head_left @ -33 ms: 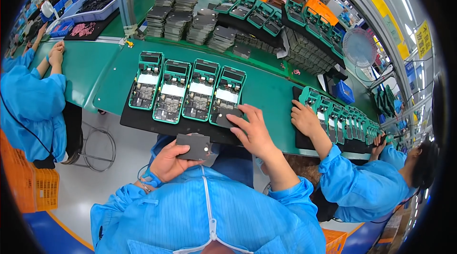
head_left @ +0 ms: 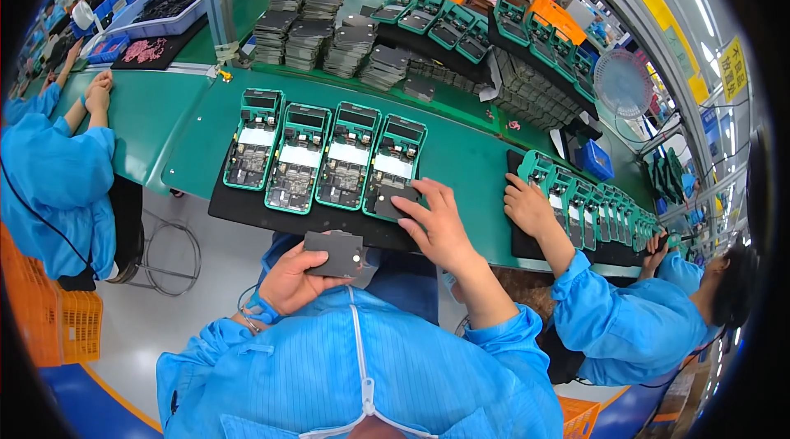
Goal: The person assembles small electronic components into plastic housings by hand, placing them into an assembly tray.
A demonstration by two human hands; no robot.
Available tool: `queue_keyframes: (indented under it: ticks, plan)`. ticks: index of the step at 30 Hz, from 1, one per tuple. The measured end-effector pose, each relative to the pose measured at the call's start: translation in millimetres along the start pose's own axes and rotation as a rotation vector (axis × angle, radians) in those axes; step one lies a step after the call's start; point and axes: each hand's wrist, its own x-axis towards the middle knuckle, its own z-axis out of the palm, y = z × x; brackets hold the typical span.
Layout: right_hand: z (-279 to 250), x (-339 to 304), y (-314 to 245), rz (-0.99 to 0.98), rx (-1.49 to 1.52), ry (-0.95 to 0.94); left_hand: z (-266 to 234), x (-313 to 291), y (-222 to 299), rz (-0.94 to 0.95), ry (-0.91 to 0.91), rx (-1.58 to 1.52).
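Note:
Four green-rimmed device housings (head_left: 349,153) with exposed circuit boards and white strips lie side by side on a black mat (head_left: 234,202). My right hand (head_left: 444,229) is at the near end of the rightmost housing. Its thumb and index finger are at the edge of a dark grey rectangular plate (head_left: 396,201) lying over that end, while the other fingers stretch out. Nearer my body, my left hand (head_left: 290,276) is closed on a small stack of similar dark grey plates (head_left: 336,255), with the thumb on top.
Stacks of dark plates (head_left: 309,37) stand behind the housings. More green housings (head_left: 451,25) rest on a raised black shelf. To the right, a co-worker's hand (head_left: 529,204) is beside another housing row (head_left: 586,210). A person in blue (head_left: 62,184) sits left.

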Motion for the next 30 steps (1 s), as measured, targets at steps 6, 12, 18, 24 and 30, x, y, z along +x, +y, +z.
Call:
queue_keyframes:
  ticks: [6,12,18,24,30]
  plan:
    - [16,5,7,-0.001,-0.027,-0.051,0,-7,2,0.038,0.093,0.044]
    - [20,5,10,-0.018,-0.054,-0.042,-2,-9,3,0.070,0.103,0.054]
    - [21,5,8,-0.008,-0.113,-0.070,0,-6,7,0.063,0.112,0.068]
    - [13,12,7,-0.052,-0.123,-0.104,-3,-4,13,0.049,0.117,0.072]
    - [20,12,-18,-0.073,-0.142,-0.120,-4,-5,8,0.105,0.089,0.034]
